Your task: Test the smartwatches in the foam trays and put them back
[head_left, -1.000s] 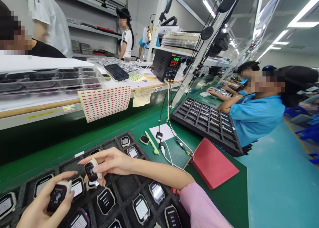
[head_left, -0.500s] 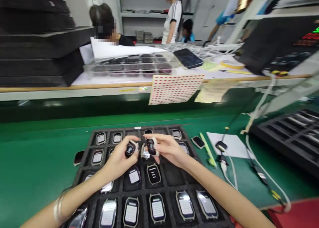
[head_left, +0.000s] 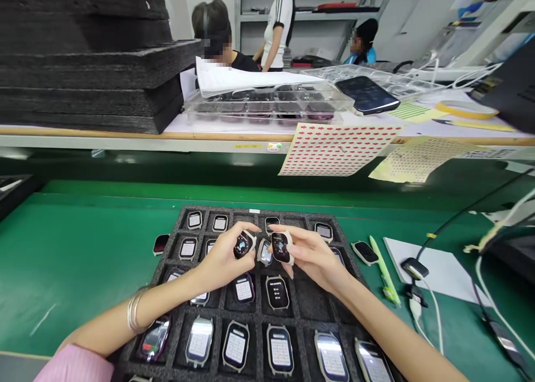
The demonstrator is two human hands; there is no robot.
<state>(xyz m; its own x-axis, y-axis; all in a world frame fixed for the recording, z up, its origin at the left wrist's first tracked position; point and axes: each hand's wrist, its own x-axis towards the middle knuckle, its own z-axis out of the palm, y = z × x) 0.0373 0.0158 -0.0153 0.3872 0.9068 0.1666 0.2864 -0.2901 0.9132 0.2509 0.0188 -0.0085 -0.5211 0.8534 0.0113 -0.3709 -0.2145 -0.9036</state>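
Grip, left hand point(head_left: 228, 255): pinches a lit watch point(head_left: 243, 245); grip, right hand point(head_left: 315, 254): pinches a 2nd watch point(head_left: 281, 249); both above a black compartmented tray point(head_left: 312, 301).

Left hand point(head_left: 228, 255) and right hand point(head_left: 317, 255) each hold a smartwatch point(head_left: 242, 245) above an apparently foam tray point(head_left: 313, 301) of watches point(head_left: 280, 351).

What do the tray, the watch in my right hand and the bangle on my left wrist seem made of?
Tray: probably foam, matte black, judging by its grainy, speckled walls.
Watch: smooth dark front, glass or clear plastic, with a lit display behind; the pale case may be plastic or metal.
Bangle: likely polished metal, from its silvery shine.
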